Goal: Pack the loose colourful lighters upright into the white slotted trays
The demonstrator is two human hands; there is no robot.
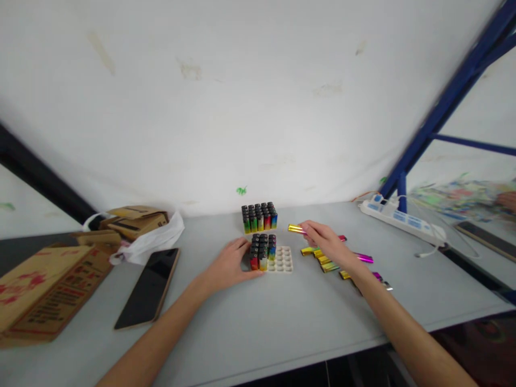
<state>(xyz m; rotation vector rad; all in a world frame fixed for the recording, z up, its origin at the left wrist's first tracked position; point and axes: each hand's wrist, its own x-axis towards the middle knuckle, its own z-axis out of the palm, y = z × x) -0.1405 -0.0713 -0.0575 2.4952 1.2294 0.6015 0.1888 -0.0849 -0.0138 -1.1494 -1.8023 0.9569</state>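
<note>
Several black-topped lighters (259, 252) stand upright in the left part of a white tray (284, 260), whose right-hand holes are bare. My left hand (230, 264) rests on the table with thumb and fingers spread around the tray's left side, against it. Raised to the right of the tray, my right hand (321, 240) pinches a shiny yellow and pink lighter (296, 229) held sideways. Beneath and beside my right hand, more metallic lighters (329, 265) in yellow, purple and red lie loose. Behind the tray stands a full block of upright lighters (260, 217).
A dark phone (148, 289) lies left of my left hand. Farther left are cardboard boxes (54, 287) and a white plastic bag (155, 239). A white power strip (401, 219) with cables is at the back right, near a blue metal frame (423, 131). A white wall backs the table.
</note>
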